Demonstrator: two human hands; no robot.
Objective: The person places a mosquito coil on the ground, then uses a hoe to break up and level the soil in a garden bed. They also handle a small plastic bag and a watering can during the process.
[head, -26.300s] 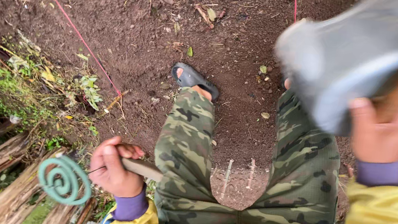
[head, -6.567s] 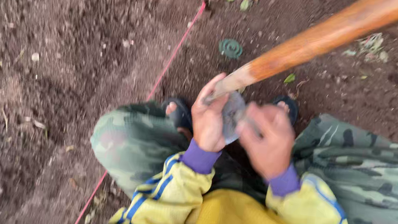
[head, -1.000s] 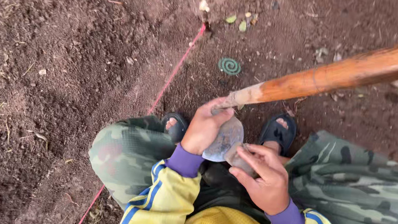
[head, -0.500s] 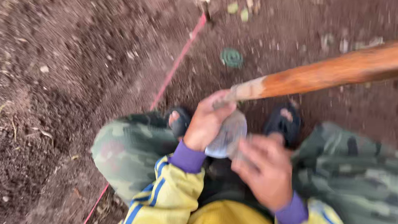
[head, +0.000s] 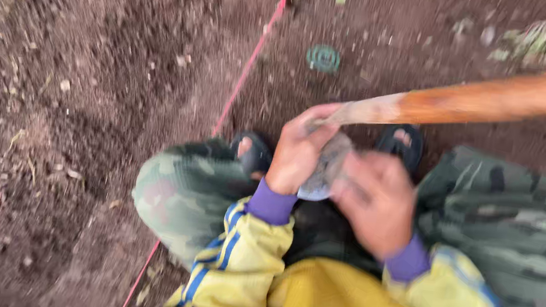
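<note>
- Person squats on bare dark soil point(head: 74, 80), knees in camouflage trousers point(head: 185, 191), yellow jacket w/ blue stripes point(head: 231, 266), purple cuffs.
- Left hand point(head: 297, 153) closed round the thin end of a long orange-brown wooden handle point(head: 494, 101), right where the handle meets a grey metal tool head point(head: 325, 170). Thumb side up, fingers curled over the joint.
- Right hand point(head: 375, 201) pressed against the grey head from the other side; motion blur, so can't tell if it grips or only pushes/rubs. Hands are together, touching the same piece.
- Handle runs up and away toward the top right edge of the soil patch, off frame; the head sits low between the knees, just above the feet in dark sandals point(head: 399, 140).
- Red string point(head: 244, 77) stretched across the ground from top centre down toward bottom left, passing beside the left knee.
- Small green coil point(head: 323, 57) lies on the soil beyond the feet, near the string's far end; a few pale leaves at top edge.
- Progress, as a judgement: head looks seated on the handle already, hands working at the joint, so prob. mid-fit or clean-up. Soil near the string looks loose, but can't tell how much ground work is done.
</note>
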